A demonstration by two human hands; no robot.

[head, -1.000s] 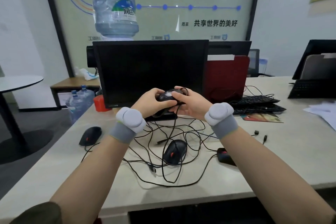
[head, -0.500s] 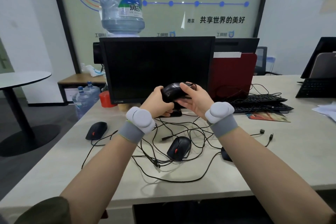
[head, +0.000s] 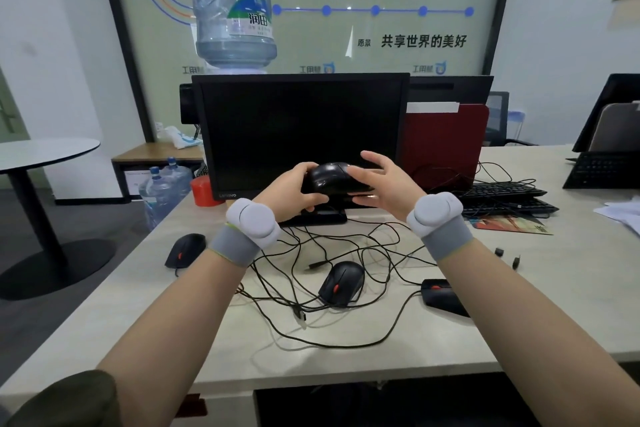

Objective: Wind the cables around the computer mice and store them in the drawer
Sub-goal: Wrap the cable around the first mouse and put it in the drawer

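A black computer mouse (head: 329, 177) is held up in front of the monitor. My left hand (head: 294, 192) grips its left end with curled fingers. My right hand (head: 379, 184) is at its right side, fingers spread and blurred, touching the mouse. Three more black mice lie on the desk: one at the left (head: 185, 248), one in the middle (head: 341, 282), one at the right (head: 441, 295) partly behind my right forearm. Their tangled black cables (head: 346, 253) spread across the desk between my arms. No drawer is in view.
A black monitor (head: 301, 128) stands just behind my hands, with a red folder (head: 446, 142) to its right. Stacked keyboards (head: 502, 198) lie at the right, a red cup (head: 204, 192) at the left. The desk's (head: 138, 305) front edge runs below my forearms.
Both hands have raised the mouse higher in front of the monitor. My right hand's fingers have loosened and spread beside the mouse.
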